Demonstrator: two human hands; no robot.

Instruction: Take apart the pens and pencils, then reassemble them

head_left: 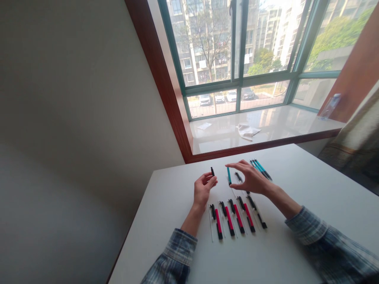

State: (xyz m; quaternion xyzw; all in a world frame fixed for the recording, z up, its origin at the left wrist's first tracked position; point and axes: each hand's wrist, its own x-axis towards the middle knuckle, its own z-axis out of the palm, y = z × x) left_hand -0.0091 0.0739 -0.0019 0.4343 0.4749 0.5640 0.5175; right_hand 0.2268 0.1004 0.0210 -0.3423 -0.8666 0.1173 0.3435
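Observation:
My left hand (203, 190) is closed, pinching a small black pen part (212, 171) that points upward from the fingertips. My right hand (253, 179) grips a teal pen barrel (229, 175) lengthwise, one end at the index finger and the other by the thumb. Beneath the right hand lie a black pen part (238, 176) and thin clear refills, partly covered by the hand. Nearer to me, several red-and-black pen barrels (218, 223) lie in a slanted row, with black grip pieces (213, 212) and thin refills (211, 230) between them.
Several teal pens (259, 169) lie together behind my right wrist. The white table (166, 236) meets a window sill (219, 142) holding a crumpled white cloth (248, 131) and a clear bottle (330, 106). A wall stands at left, a curtain (346, 138) at right.

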